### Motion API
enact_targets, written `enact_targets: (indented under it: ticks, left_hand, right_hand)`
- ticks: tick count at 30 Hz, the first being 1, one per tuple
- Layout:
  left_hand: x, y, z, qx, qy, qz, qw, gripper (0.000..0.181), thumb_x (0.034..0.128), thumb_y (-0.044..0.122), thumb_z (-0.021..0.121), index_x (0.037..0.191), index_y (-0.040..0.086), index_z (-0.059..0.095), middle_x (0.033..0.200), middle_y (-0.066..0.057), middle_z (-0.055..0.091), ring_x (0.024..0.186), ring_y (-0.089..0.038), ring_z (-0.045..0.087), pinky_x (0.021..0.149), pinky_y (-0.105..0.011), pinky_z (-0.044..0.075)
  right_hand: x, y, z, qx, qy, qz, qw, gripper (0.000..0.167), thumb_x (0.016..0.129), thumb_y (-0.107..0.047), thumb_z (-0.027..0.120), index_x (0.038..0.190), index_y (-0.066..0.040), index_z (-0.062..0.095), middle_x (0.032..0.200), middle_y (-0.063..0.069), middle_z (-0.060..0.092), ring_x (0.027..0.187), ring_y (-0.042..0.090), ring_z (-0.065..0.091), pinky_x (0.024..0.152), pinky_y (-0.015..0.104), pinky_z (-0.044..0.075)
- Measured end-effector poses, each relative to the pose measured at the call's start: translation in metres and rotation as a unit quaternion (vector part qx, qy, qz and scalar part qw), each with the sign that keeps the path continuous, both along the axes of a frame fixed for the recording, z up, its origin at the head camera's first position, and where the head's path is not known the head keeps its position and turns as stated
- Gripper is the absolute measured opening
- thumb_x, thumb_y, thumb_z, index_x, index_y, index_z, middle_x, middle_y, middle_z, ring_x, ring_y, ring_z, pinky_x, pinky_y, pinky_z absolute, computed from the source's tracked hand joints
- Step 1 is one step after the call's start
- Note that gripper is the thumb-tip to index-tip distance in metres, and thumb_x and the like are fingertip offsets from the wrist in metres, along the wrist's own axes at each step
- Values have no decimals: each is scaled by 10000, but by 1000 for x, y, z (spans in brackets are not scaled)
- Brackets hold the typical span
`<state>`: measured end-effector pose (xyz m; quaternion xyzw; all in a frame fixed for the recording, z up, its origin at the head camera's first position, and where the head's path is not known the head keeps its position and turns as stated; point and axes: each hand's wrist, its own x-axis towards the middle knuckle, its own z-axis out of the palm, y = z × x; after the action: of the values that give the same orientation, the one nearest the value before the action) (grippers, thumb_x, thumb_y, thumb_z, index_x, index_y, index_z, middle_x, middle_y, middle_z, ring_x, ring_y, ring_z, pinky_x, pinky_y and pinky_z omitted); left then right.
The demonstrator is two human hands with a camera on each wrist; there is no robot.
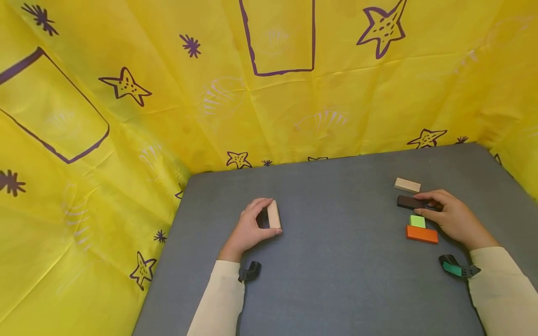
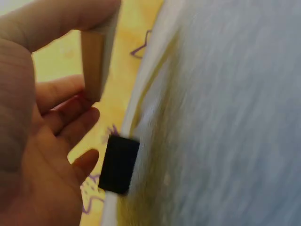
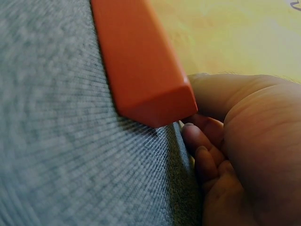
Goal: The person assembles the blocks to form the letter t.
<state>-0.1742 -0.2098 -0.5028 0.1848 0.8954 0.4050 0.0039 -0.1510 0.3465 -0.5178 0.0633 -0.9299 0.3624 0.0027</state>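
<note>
My left hand (image 1: 249, 229) pinches a pale wooden block (image 1: 274, 214) between thumb and fingers, on the left part of the table. In the left wrist view the same wooden block (image 2: 94, 63) appears raised, and a black block (image 2: 119, 165) sits on the table beyond it. Over on the right, my right hand (image 1: 456, 219) grips the right end of a dark brown block (image 1: 407, 202), thumb on the near side and fingers on the far side. Closer to me lie a light green block (image 1: 417, 221) and an orange block (image 1: 422, 234), which look to be touching.
Behind the dark brown block lies another pale wooden block (image 1: 407, 185). The grey table (image 1: 332, 261) meets a yellow patterned cloth (image 1: 286, 107) at its back and sides. Both wrists wear black straps.
</note>
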Motion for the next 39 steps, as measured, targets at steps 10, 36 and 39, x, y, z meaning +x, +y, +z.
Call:
enact_targets:
  ticks: [10,36,39]
  left_hand:
    - [12,33,15,-117,152,-776,9968,906,815,423,977,1594,192,574,1556,88,502,1396,-153,472,1142,-500,434]
    - [22,99,4,-139,-395,-1551,9870,948,822,451,976,1613,151,550,1523,103,509,1382,-87,468,1135,-365,439]
    - [21,103,0,-389,-342,-1551,9865,957,820,477,972,1617,163,545,1538,101,506,1407,-91,440,1153,-374,416]
  right_hand:
    - [-1,1,0,14,-11,-24,10000,396,1064,-214,763,1381,8,677,1294,246,574,1063,400,514,817,451,402]
    - [2,-1,1,-38,-4,-126,9999,388,1069,-206,757,1378,17,685,1321,259,569,1072,395,519,812,347,374]
    - [2,-1,1,-36,9,-146,9999,388,1068,-210,758,1375,17,687,1317,255,570,1062,379,517,794,311,368]
